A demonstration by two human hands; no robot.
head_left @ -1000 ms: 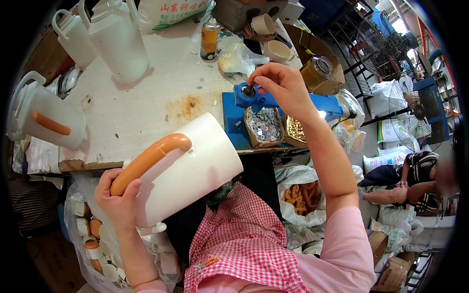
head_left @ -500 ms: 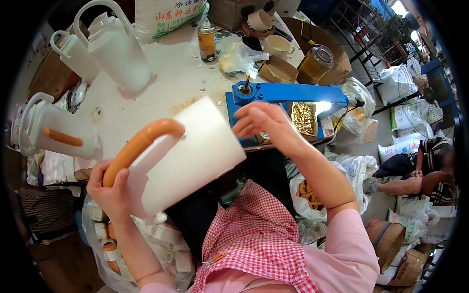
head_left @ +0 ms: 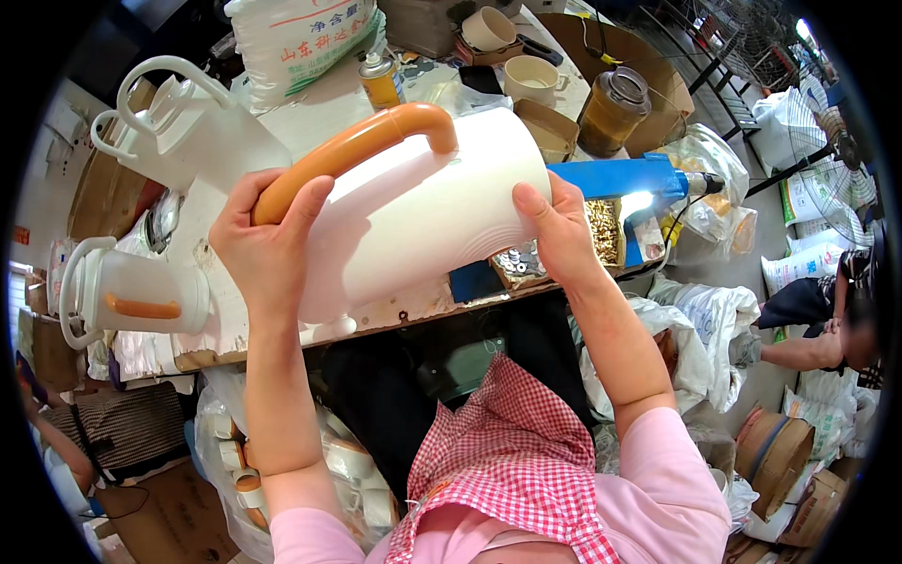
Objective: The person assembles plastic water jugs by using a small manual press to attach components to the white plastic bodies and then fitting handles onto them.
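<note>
A white jug body (head_left: 423, 216) with an orange handle (head_left: 362, 141) lies tilted across the air above the table's front edge, its wide ringed end up to the right. My left hand (head_left: 268, 235) is closed round the lower end of the handle. At the ringed end my right hand (head_left: 568, 235) grips the rim, thumb on the near side. Partly hidden behind the jug stands a blue bench machine (head_left: 615, 179) with a lit lamp. Beside it, a box of brass-coloured small parts (head_left: 604, 230) and a tray of silver washers (head_left: 520, 263) show.
More white jugs (head_left: 188, 132) stand at the left of the white table (head_left: 221, 320). A spray can (head_left: 381, 83), beige cups (head_left: 531, 77) and a brown-filled jar (head_left: 613, 113) are at the back. Bags of parts (head_left: 362, 461) lie below; another person (head_left: 827, 324) sits at right.
The jug has moved up and to the right, away from my body. My right hand, open and apart from it before, now holds its ringed end. My left hand stays on the handle.
</note>
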